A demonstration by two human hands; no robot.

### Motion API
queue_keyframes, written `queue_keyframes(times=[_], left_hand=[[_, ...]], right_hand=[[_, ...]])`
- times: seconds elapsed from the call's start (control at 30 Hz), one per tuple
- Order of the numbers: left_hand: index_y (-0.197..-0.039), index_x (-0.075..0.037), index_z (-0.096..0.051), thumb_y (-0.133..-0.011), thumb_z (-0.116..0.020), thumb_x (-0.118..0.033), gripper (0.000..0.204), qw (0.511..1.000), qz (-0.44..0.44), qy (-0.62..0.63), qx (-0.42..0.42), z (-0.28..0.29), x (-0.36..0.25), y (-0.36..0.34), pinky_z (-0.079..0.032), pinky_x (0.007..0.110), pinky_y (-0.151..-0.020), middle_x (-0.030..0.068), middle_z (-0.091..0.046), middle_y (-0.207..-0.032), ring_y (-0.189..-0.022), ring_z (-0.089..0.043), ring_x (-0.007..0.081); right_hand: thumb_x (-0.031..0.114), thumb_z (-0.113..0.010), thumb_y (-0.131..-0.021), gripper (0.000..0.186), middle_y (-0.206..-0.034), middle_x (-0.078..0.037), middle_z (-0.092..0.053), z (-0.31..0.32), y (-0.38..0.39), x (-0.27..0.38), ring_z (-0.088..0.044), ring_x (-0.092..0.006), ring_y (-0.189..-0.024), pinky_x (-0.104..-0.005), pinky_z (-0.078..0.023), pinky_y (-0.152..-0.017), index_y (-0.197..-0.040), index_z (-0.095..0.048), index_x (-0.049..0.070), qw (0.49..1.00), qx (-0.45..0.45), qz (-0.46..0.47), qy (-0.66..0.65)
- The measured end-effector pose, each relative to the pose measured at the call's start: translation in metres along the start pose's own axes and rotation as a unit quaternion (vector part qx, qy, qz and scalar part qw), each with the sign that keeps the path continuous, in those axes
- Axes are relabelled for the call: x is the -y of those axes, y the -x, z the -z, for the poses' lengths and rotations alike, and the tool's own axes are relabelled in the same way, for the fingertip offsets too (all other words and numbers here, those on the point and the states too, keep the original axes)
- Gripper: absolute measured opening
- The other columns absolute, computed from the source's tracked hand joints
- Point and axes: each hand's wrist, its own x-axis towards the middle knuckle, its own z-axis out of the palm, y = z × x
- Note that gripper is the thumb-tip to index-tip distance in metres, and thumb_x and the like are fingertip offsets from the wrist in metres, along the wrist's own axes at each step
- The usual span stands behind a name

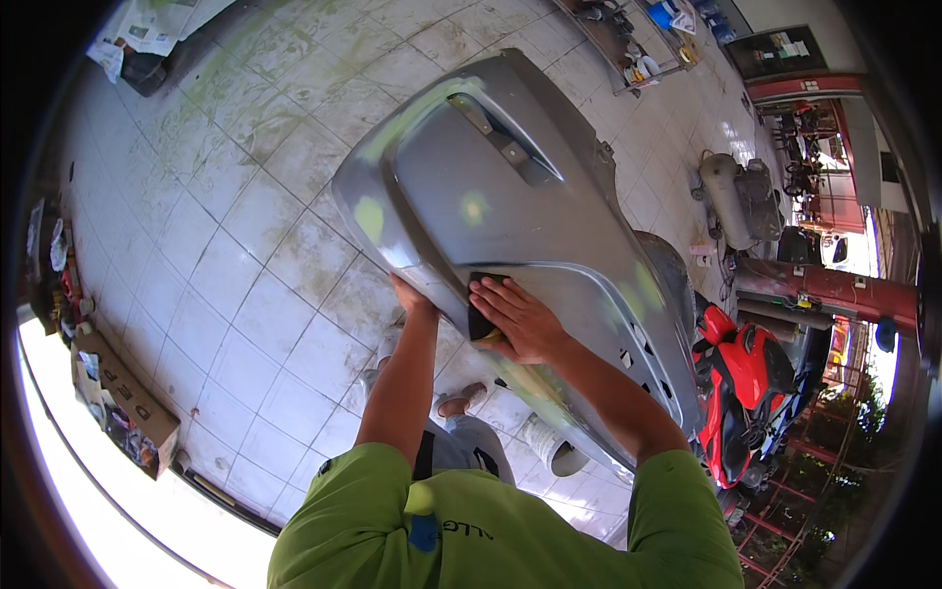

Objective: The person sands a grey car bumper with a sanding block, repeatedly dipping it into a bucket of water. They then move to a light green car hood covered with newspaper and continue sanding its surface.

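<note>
A large grey car bumper [559,231] stretches diagonally in front of me, with pale yellow-green patches of filler or primer and an oblong slot near its far end. My right hand [520,319] lies over a dark sanding pad [483,312], fingers stretched along it and pressing it to the bumper's face near a raised crease. The pad's near end looks yellowish. At the bumper's left edge, my left hand [415,297] grips the rim; most of its fingers are hidden behind the panel.
Dusty white floor tiles [245,285] spread to the left. A bucket [554,447] stands under the bumper's near end, and a red motorcycle [741,383] sits close on the right. Farther off are a tank compressor [726,191], a loaded cart [628,49] and a cardboard box [128,398].
</note>
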Motion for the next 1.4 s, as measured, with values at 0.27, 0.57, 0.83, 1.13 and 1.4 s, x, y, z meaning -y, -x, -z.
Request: queue_keyframes(times=[0.27, 0.57, 0.83, 1.13, 1.4], left_hand=[[-0.145, 0.0, -0.052, -0.101, -0.043, -0.07, 0.084, 0.998, -0.02, 0.04, 0.041, 0.046, 0.014, -0.063, -0.049, 0.044, -0.103, 0.0176, -0.062, -0.137, -0.119, -0.062, 0.0357], [-0.144, 0.0, -0.054, -0.1, -0.046, -0.068, 0.081, 0.998, -0.002, 0.009, -0.054, 0.0, 0.025, -0.005, -0.051, 0.043, -0.1, 0.0167, -0.064, -0.136, -0.116, -0.065, 0.0322], [-0.145, -0.002, -0.055, -0.101, -0.046, -0.066, 0.078, 0.999, 0.006, 0.021, -0.046, 0.016, 0.023, -0.029, -0.052, 0.044, -0.099, 0.0157, -0.064, -0.135, -0.116, -0.065, 0.0334], [-0.14, 0.002, -0.058, -0.103, -0.044, -0.064, 0.077, 0.997, 0.012, 0.015, -0.075, 0.012, 0.019, -0.011, -0.052, 0.041, -0.097, 0.0159, -0.068, -0.13, -0.11, -0.067, 0.0325], [-0.139, 0.002, -0.059, -0.101, -0.045, -0.067, 0.08, 0.997, -0.03, 0.01, -0.068, 0.011, 0.03, -0.021, -0.052, 0.041, -0.099, 0.0166, -0.069, -0.128, -0.11, -0.067, 0.0317]], right_hand=[[0.05, -0.063, -0.095, 0.089, -0.165, -0.019, -0.033, 0.006, -0.031, 0.047, -0.029, -0.0349, -0.155, -0.0499, -0.02, -0.127, -0.159, -0.03, -0.003, 0.996, -0.059, -0.05, -0.044], [0.046, -0.06, -0.098, 0.083, -0.166, -0.014, -0.035, -0.019, 0.04, 0.045, -0.031, -0.0294, -0.154, -0.0498, -0.023, -0.126, -0.16, -0.03, 0.001, 0.987, -0.052, -0.151, -0.02], [0.047, -0.049, -0.102, 0.078, -0.168, -0.013, -0.031, 0.022, 0.008, -0.01, -0.025, -0.0271, -0.157, -0.0489, -0.02, -0.128, -0.161, -0.029, 0.0, 0.989, 0.031, -0.098, 0.105], [0.044, -0.049, -0.103, 0.077, -0.171, -0.008, -0.026, 0.014, -0.019, 0.007, -0.021, -0.0228, -0.158, -0.046, -0.009, -0.131, -0.162, -0.026, 0.0, 0.994, 0.062, -0.048, 0.073], [0.043, -0.06, -0.098, 0.088, -0.171, -0.014, -0.024, 0.01, -0.019, 0.005, -0.018, -0.0268, -0.159, -0.0465, -0.011, -0.13, -0.162, -0.022, -0.003, 0.996, 0.034, -0.06, 0.048]])
